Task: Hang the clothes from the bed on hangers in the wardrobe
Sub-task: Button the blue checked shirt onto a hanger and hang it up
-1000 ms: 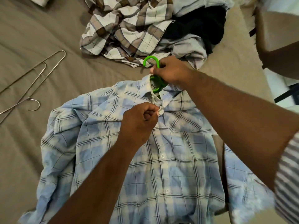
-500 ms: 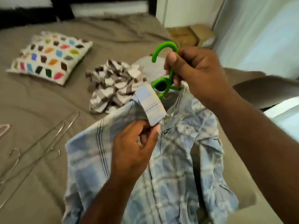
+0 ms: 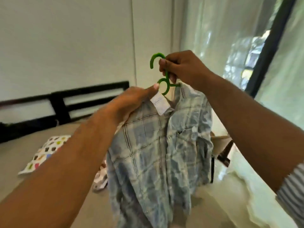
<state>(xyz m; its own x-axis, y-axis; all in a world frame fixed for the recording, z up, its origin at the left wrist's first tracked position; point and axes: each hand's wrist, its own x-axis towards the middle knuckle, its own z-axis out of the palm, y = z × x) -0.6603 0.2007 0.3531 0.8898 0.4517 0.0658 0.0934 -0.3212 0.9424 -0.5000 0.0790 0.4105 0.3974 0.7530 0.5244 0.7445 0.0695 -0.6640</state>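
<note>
1. Nearest the camera, at the lower right edge, a striped sleeve (image 3: 293, 191) is covering the top of the right arm, and both bare forearms are reaching up and forward.
2. The left hand (image 3: 131, 100) is gripping the blue checked shirt (image 3: 156, 148) at the shoulder just beside the collar. Its thumb is stretching up and touching the ring of the green hanger (image 3: 151, 62).
3. The shirt is hanging in the air between the two arms, held up off the bed (image 3: 14, 163), with its buttoned front facing the camera. A white label (image 3: 160, 103) is showing at the collar, just under the hanger's ring.
4. The right hand (image 3: 182, 69) is gripping the hanger by its stem, fingers curled round it between the hook and the ring. The hook is pointing up and opening to the left.
5. Below and behind the shirt, a brown-and-white checked garment (image 3: 100, 180) is lying on the grey-brown bed, partly hidden by the shirt's edge. A white pillow (image 3: 44, 153) with coloured patches is lying further left on the same sheet.
6. Farther back, a black headboard (image 3: 60, 104) is standing against a pale wall (image 3: 65, 38).
7. To the right, a sheer curtain (image 3: 205, 30) is hanging in front of a window with a dark frame (image 3: 271, 43).
</note>
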